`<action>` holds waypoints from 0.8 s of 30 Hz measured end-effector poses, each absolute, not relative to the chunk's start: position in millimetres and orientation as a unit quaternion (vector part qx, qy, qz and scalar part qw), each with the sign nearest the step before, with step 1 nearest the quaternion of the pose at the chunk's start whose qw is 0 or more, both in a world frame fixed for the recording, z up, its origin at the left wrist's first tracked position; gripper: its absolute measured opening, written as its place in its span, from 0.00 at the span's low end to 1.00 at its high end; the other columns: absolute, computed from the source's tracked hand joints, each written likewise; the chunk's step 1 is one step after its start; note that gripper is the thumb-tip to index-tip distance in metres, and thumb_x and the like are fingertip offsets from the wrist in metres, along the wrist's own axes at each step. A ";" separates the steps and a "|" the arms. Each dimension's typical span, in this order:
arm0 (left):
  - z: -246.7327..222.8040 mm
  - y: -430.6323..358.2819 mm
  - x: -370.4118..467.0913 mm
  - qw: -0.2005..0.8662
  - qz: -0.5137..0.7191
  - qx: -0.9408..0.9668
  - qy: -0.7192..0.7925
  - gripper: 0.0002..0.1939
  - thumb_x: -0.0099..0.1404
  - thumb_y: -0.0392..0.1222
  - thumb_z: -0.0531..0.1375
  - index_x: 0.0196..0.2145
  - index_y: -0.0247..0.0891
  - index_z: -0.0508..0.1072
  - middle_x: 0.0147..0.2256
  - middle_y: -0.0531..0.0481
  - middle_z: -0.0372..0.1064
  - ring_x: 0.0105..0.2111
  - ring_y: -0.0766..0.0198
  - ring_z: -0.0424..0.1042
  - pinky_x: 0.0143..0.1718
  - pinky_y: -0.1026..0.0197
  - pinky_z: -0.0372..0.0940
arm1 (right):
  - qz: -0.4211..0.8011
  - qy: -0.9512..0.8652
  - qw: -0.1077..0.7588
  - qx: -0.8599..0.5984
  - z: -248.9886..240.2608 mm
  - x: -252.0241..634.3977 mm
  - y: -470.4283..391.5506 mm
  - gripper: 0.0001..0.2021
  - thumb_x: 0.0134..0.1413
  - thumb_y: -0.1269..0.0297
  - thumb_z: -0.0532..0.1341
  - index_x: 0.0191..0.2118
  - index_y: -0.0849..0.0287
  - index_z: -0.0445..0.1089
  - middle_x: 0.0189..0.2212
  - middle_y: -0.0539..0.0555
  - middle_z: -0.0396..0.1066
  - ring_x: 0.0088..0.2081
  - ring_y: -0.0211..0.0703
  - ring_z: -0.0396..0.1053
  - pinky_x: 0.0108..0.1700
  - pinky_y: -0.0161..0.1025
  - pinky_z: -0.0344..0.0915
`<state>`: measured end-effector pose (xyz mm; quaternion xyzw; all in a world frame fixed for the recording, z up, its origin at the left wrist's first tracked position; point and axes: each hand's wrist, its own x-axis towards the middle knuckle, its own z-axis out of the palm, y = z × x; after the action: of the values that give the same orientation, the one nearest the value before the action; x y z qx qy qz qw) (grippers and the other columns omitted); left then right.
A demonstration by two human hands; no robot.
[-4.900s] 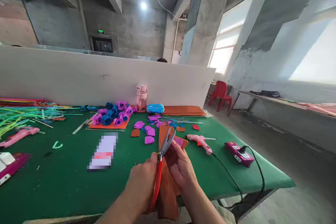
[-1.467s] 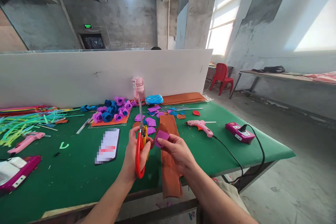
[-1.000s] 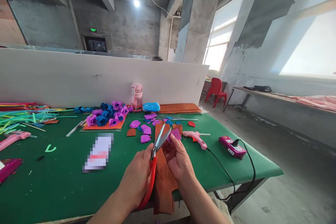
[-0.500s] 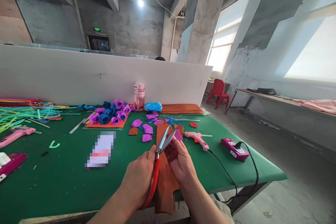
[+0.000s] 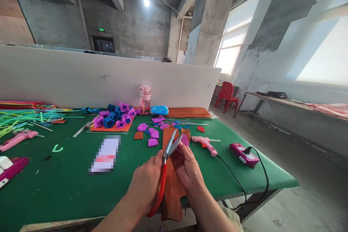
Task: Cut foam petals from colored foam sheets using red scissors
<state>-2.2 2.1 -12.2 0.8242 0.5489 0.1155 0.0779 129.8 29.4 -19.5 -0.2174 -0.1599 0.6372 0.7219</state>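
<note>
Red-handled scissors [image 5: 161, 188] are in my left hand [image 5: 148, 177], their blades parted and pointing up and away from me. My right hand [image 5: 188, 166] pinches a small purple piece [image 5: 185, 140] between thumb and fingers, right by the blade tips. Beneath both hands a long brown sheet [image 5: 171, 192] runs over the table's front edge. Loose purple petal-shaped pieces [image 5: 153, 133] lie just beyond, with a few blue and brown ones among them.
On the green table [image 5: 73, 188] are purple and blue paper flowers [image 5: 114, 116], a pink glue gun [image 5: 205, 145] with its cord, a magenta power strip [image 5: 244, 154], a pink bottle [image 5: 145, 98], a second glue gun [image 5: 20, 139] and coloured stems [image 5: 24, 117]. A white panel [image 5: 108, 79] stands behind.
The view has shifted very slightly. Both hands, the scissors and the purple piece hold nearly the same positions.
</note>
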 end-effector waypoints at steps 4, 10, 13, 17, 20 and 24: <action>-10.1 0.9 -1.4 0.093 0.117 0.824 0.547 0.28 0.63 0.29 0.47 0.61 0.36 0.50 0.46 0.42 0.68 0.44 0.58 0.71 0.42 0.60 0.65 | 0.639 -0.159 0.721 -0.216 -17.2 128.9 28.3 0.11 0.32 0.68 0.73 0.27 0.59 0.74 0.24 0.47 0.75 0.27 0.34 0.71 0.33 0.31 0.68; -8.3 0.1 -0.9 0.111 0.135 0.826 0.536 0.27 0.63 0.30 0.47 0.60 0.36 0.51 0.45 0.42 0.68 0.43 0.60 0.71 0.40 0.62 0.64 | 0.641 -0.165 0.720 -0.209 -16.0 128.7 28.6 0.10 0.33 0.68 0.73 0.27 0.59 0.74 0.24 0.47 0.75 0.26 0.33 0.71 0.32 0.30 0.69; -7.4 -0.2 -0.3 0.111 0.127 0.824 0.541 0.26 0.63 0.31 0.47 0.60 0.36 0.52 0.44 0.42 0.69 0.42 0.59 0.72 0.39 0.61 0.65 | 0.642 -0.168 0.719 -0.206 -18.4 129.2 29.3 0.10 0.35 0.68 0.72 0.28 0.59 0.74 0.25 0.48 0.76 0.27 0.33 0.71 0.33 0.30 0.69; -6.3 -0.8 0.4 0.109 0.125 0.825 0.540 0.25 0.64 0.31 0.47 0.59 0.37 0.53 0.43 0.43 0.69 0.40 0.60 0.72 0.39 0.62 0.65 | 0.641 -0.166 0.721 -0.206 -19.3 129.2 29.3 0.10 0.35 0.69 0.72 0.28 0.59 0.74 0.25 0.48 0.76 0.28 0.34 0.72 0.33 0.30 0.69; -7.6 -1.4 -0.1 0.109 0.135 0.827 0.534 0.24 0.64 0.31 0.47 0.58 0.37 0.54 0.42 0.44 0.69 0.40 0.60 0.73 0.38 0.62 0.65 | 0.640 -0.168 0.721 -0.205 -17.6 128.7 28.1 0.09 0.36 0.69 0.72 0.28 0.59 0.74 0.25 0.47 0.76 0.27 0.33 0.71 0.32 0.30 0.69; -9.7 -1.8 -0.5 0.108 0.143 0.831 0.526 0.23 0.64 0.31 0.47 0.57 0.36 0.54 0.42 0.44 0.69 0.39 0.60 0.73 0.37 0.62 0.65 | 0.641 -0.167 0.719 -0.211 -16.3 128.5 27.3 0.09 0.36 0.68 0.72 0.27 0.58 0.74 0.24 0.47 0.76 0.27 0.33 0.71 0.32 0.29 0.68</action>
<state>-0.5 -1.8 -9.7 0.8313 0.5260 0.1434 0.1084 128.5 27.3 -16.3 -0.2106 -0.1671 0.6408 0.7190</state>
